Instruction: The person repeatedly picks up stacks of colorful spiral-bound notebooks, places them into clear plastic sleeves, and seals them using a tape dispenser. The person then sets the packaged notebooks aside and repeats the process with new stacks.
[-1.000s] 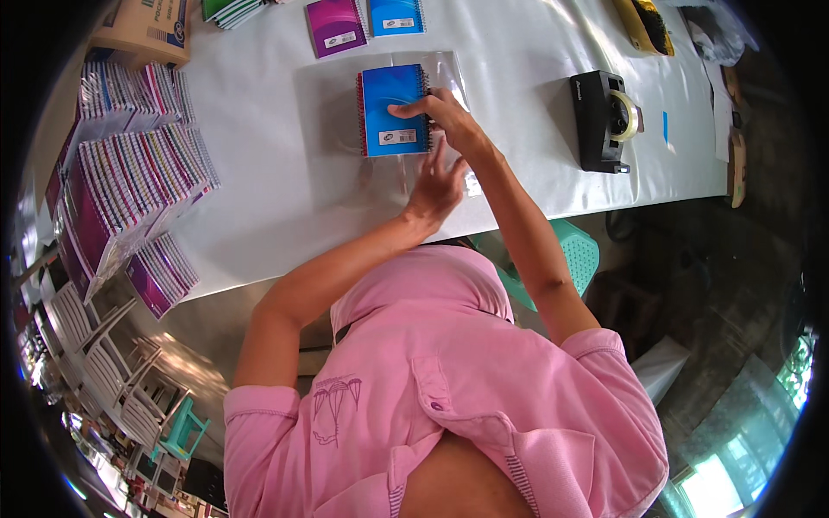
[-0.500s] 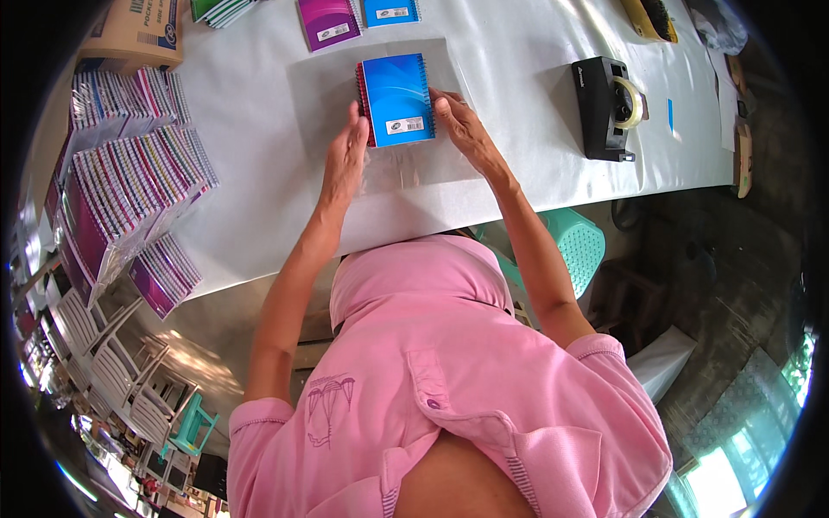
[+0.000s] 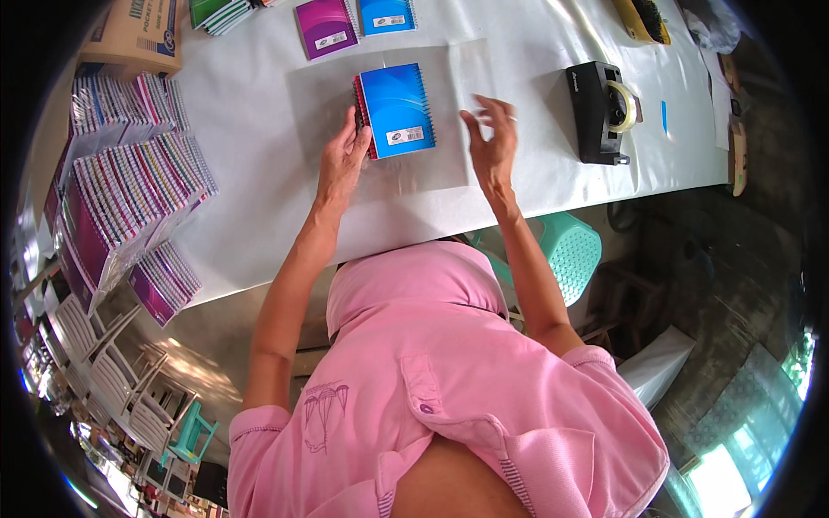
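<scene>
A small stack of spiral notebooks (image 3: pixel 393 108) lies on a clear plastic sheet (image 3: pixel 319 104) in front of me. The top one has a blue cover with a white label, and a red edge shows beneath on the left. My left hand (image 3: pixel 341 164) rests along the stack's left side, fingers stretched and thumb by the near corner. To the right, apart from the notebooks, my right hand (image 3: pixel 494 142) hovers over the sheet's right part. Its fingers are apart and slightly curled, with nothing visible in them.
Wrapped piles of spiral notebooks (image 3: pixel 138 186) stand at the left below a cardboard box (image 3: pixel 129 39). A purple notebook (image 3: pixel 326 26) and another blue notebook (image 3: pixel 387 15) lie beyond the sheet. A black tape dispenser (image 3: pixel 596 112) stands at the right. A green stool (image 3: pixel 570 259) is below the table edge.
My right hand has let go of the stack's right side and moved right, fingers spreading. My left hand stays at the left side. The stack is turned slightly.
</scene>
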The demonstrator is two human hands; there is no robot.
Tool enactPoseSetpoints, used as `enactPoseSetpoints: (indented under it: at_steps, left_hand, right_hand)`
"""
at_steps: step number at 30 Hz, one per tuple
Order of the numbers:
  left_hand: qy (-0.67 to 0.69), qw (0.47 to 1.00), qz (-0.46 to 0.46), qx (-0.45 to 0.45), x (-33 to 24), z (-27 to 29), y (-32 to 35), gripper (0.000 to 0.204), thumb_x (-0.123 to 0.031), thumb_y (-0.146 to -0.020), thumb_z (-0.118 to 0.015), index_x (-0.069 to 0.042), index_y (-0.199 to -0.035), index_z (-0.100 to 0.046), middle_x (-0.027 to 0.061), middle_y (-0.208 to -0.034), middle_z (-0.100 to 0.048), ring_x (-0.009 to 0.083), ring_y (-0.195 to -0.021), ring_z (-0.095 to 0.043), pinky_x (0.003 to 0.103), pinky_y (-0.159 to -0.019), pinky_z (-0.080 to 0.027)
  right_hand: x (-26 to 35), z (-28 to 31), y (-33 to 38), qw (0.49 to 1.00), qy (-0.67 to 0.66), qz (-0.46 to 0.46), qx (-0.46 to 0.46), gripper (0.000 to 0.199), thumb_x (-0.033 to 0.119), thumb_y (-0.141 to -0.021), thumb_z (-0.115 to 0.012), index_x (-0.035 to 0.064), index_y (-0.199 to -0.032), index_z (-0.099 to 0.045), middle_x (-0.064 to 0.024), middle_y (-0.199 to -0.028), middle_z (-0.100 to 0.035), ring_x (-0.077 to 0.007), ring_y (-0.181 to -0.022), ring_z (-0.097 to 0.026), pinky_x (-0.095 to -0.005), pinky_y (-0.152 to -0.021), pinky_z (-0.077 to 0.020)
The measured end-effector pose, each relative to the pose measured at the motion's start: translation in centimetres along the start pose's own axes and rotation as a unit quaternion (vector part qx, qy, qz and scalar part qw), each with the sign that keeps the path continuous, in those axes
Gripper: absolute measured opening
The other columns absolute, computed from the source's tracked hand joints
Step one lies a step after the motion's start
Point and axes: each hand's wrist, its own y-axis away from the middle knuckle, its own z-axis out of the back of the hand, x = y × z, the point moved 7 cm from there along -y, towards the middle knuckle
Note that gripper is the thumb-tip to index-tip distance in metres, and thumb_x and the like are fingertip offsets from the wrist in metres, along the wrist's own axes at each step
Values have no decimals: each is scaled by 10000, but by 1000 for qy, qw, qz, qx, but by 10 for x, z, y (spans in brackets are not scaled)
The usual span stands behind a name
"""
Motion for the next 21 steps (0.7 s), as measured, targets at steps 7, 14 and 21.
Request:
enactPoseSetpoints:
  at_steps: [7, 14, 21]
  left_hand:
    - [22, 999, 0, 49, -2, -3, -6, 701, -234, -932, -632, -13, -1483, -259, 105, -1356, -520, 178, -1182, -521, 331, -966, -440]
    - [32, 998, -3, 46, 2, 2, -12, 686, -157, -919, -644, 29, -1463, -270, 137, -1349, -520, 182, -1191, -525, 327, -978, -450]
    - [8, 999, -20, 33, -1, 1, -14, 678, -113, -906, -653, 47, -1451, -282, 152, -1360, -506, 194, -1225, -505, 308, -1014, -425]
  right_hand:
    - [-69, 32, 7, 967, 162, -194, -14, 394, 174, -686, -811, -24, -969, -620, -157, -880, -641, -265, -763, -629, -362, -695, -499]
    - [-66, 41, 8, 972, 102, -211, -25, 300, 97, -716, -753, -45, -945, -622, -137, -724, -685, -259, -644, -656, -333, -631, -503]
    - [-23, 28, 14, 961, 259, -89, -21, 197, -32, -843, -568, -58, -1026, -500, -194, -776, -698, -329, -693, -691, -375, -598, -511]
